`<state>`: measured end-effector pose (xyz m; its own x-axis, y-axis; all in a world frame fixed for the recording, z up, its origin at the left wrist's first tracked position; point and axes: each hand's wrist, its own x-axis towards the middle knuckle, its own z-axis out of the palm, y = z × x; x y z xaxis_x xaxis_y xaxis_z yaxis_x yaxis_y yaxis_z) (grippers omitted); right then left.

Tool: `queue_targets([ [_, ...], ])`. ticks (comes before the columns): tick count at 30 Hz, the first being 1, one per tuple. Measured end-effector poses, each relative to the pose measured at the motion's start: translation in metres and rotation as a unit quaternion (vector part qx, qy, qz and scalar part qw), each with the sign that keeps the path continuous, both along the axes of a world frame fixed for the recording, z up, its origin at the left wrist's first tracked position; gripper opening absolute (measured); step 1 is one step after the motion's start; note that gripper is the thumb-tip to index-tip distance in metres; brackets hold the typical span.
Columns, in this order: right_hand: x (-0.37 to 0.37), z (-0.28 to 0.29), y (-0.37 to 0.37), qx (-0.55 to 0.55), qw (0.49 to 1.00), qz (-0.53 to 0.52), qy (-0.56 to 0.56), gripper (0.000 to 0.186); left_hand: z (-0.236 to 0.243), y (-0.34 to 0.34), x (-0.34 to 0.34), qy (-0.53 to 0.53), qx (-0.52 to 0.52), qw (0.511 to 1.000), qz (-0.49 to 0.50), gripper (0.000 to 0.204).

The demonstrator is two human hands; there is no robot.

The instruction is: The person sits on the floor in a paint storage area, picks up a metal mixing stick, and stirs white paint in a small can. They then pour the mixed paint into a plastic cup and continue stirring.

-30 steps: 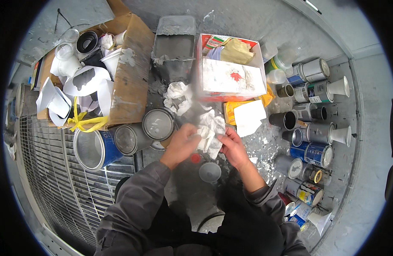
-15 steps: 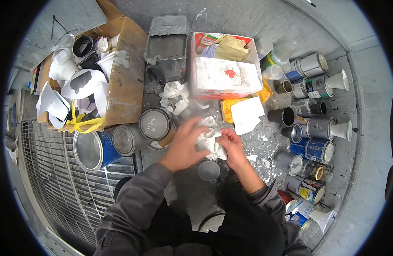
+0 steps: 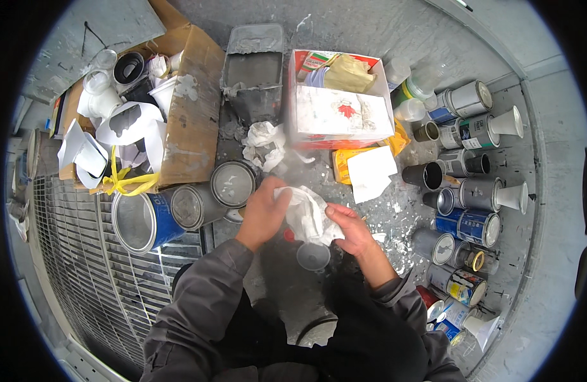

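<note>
A crumpled white paper wipe [image 3: 308, 211] is stretched between my two hands. My left hand [image 3: 264, 213] pinches its left edge, thumb and fingers closed. On the other side my right hand [image 3: 354, 229] grips the wipe between thumb and fingers. Just below the wipe stands a translucent round cup [image 3: 313, 257], partly behind it. A small red round thing [image 3: 289, 235] shows near the wipe's lower left edge; what it is I cannot tell. Beyond my left hand sits a grey-lidded can [image 3: 233, 184], and another crumpled white wipe [image 3: 264, 145] lies farther back.
A cardboard box [image 3: 194, 108] overflows with used cups at the left, above a metal grating [image 3: 115, 280] and a blue can [image 3: 140, 223]. Behind my hands are a grey bin [image 3: 252, 70], a red-and-white box [image 3: 341, 111] and a white sheet [image 3: 372, 173]. Several paint cans [image 3: 478, 191] line the right side.
My left hand has closed on the wipe's left edge, where its fingers were spread before. The wipe is now opened wider, and the red thing has come into view.
</note>
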<state>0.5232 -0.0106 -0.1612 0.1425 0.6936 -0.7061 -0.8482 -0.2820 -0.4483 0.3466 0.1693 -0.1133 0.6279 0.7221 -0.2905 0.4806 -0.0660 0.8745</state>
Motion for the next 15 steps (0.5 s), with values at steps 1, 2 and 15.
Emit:
queue_targets([
  [1,0.000,-0.003,0.001,-0.044,0.999,-0.012,-0.018,0.030,0.007,0.000,0.000,-0.007,0.017,1.000,-0.018,0.023],
  [2,0.002,-0.005,0.001,-0.025,0.998,-0.036,-0.033,0.030,0.015,-0.001,0.000,-0.013,0.035,0.999,-0.036,0.024],
  [15,-0.012,-0.003,0.002,0.010,0.999,0.025,-0.027,0.031,0.023,0.018,-0.004,-0.049,-0.075,0.978,-0.188,0.027],
])
